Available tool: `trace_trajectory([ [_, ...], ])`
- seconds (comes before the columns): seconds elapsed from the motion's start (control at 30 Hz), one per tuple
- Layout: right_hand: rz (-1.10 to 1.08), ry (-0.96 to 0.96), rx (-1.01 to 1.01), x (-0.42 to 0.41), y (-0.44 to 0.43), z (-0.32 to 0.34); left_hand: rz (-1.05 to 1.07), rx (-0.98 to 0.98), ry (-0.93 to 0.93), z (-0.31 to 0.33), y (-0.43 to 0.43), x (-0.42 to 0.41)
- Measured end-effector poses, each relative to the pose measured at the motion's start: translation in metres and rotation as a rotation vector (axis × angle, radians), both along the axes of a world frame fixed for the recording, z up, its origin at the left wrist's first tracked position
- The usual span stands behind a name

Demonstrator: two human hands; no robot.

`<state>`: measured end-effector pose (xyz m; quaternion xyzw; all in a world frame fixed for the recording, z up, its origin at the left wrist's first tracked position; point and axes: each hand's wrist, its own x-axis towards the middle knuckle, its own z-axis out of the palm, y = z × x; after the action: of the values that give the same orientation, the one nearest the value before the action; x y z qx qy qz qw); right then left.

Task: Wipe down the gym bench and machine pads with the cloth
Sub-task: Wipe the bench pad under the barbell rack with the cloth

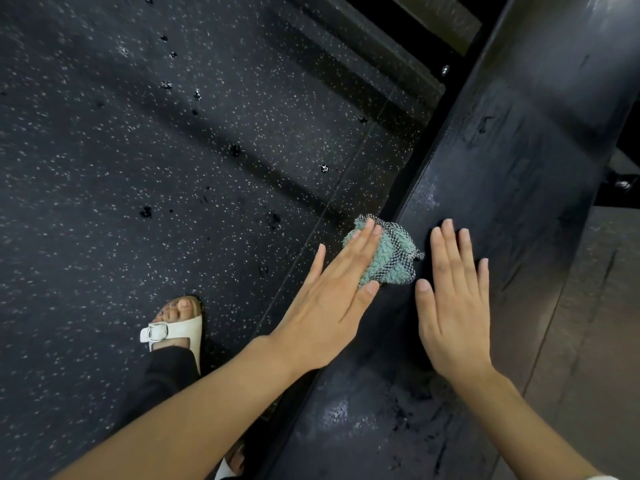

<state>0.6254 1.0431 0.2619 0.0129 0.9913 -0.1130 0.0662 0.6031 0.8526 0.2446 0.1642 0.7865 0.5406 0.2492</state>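
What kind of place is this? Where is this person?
Probably a gym. The floor is dark speckled rubber like gym mats, and a long black padded bench runs across it. The left hand presses a cloth flat against the bench's edge.

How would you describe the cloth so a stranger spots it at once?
Find the long black bench pad crossing the speckled floor. At its left edge, under the flat left hand, lies the cloth: the only teal thing, knitted, with checked trim.
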Motion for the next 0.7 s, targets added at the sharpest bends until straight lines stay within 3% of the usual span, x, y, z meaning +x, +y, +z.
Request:
trace_trajectory([
  [0.2,-0.002,0.014,0.031,0.006,-0.004,-0.002,-0.025,-0.014,-0.026,0.000,-0.013,0.019],
  [0.47,0.003,0.023,0.019,0.006,-0.004,-0.004,0.003,-0.057,-0.012,0.000,0.017,-0.033],
  [0.7,-0.006,0.031,0.017,0.004,-0.003,-0.003,0.004,-0.022,-0.057,-0.003,0.014,-0.028],
])
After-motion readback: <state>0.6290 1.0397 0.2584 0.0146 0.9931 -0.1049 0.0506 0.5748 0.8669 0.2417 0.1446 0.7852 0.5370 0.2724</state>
